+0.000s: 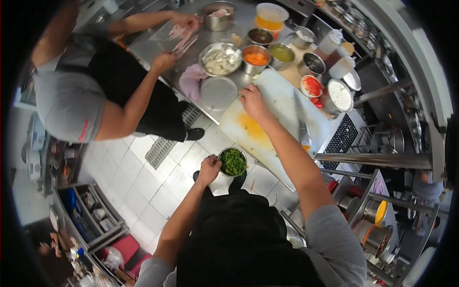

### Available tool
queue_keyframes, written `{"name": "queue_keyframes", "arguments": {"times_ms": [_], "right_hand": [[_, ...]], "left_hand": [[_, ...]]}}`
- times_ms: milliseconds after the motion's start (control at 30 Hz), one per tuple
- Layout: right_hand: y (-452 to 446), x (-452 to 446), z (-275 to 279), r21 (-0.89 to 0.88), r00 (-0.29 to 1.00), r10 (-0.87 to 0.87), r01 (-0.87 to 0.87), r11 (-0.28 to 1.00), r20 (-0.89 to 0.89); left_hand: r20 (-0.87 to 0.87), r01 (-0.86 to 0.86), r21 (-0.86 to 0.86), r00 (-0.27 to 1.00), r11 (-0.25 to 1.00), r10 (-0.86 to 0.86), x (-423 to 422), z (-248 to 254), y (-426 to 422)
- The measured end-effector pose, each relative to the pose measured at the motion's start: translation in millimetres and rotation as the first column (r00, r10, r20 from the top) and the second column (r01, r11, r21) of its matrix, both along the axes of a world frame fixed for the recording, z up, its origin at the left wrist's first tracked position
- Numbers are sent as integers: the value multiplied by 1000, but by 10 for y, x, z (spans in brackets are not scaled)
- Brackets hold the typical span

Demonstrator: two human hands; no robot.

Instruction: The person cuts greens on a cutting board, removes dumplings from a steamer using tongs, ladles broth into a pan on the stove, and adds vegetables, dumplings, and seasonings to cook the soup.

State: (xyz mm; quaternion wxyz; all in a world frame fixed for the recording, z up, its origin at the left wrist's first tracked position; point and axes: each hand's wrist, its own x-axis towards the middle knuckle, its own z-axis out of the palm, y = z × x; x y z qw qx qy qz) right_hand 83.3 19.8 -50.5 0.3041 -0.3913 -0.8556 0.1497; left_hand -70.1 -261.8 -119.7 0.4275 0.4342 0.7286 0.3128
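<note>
My left hand [209, 170] grips the rim of a small round metal container [245, 168] full of chopped green leaves [233, 161]. It hangs over the floor, just off the counter's front edge. My right hand [253, 102] is above the far left part of a white cutting board [282, 98]. Its fingers are pinched together near the board's edge, and what they hold, if anything, is too small to make out. A knife [303, 125] lies across the board's right part. An orange-yellow stain and green bits mark the board near my forearm.
Bowls of white pieces [220, 59], orange pieces [256, 58] and red pieces [311, 86] stand behind the board, with squeeze bottles [330, 42]. A clear round lid [219, 93] lies left of it. A co-worker [71, 103] at left handles pale meat strips [185, 46].
</note>
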Motion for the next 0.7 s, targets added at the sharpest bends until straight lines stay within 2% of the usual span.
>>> {"name": "queue_keyframes", "arguments": {"times_ms": [100,167,233,300,433,500,533,600,633,700], "right_hand": [[-387,-14,-48,5,993,47,-48,999,109],[-863,38,-52,-111,994,79,-69,991,80],[-1418,39,255,-382,966,248,-206,901,65],[-1822,-22,198,-422,924,347,-383,822,-163],[-2181,-291,410,-353,910,410,-407,843,-70],[-2339,-509,479,-378,874,485,-442,813,21],[-2428,-662,384,-411,835,547,-481,774,53],[-2569,-1088,215,-369,789,585,-496,786,184],[-2660,-1337,205,-349,757,605,-512,785,247],[-2842,-1867,283,-322,757,625,-553,768,192]], "left_hand": [[64,-62,26,996,998,60,-103,-81,-76],[206,-125,-10,971,992,124,-163,-131,-90],[279,-151,-1,949,989,145,-269,-270,-113],[308,-166,8,938,986,156,-427,-264,-185],[315,-122,67,944,990,95,-740,77,-380],[219,-107,102,972,989,82,-991,175,-533],[246,-119,84,965,989,95,-1129,233,-619],[300,-153,54,945,987,130,-1456,360,-837],[267,-152,64,955,986,130,-1645,343,-979],[191,-162,81,971,984,144,-2093,320,-1273]]}}
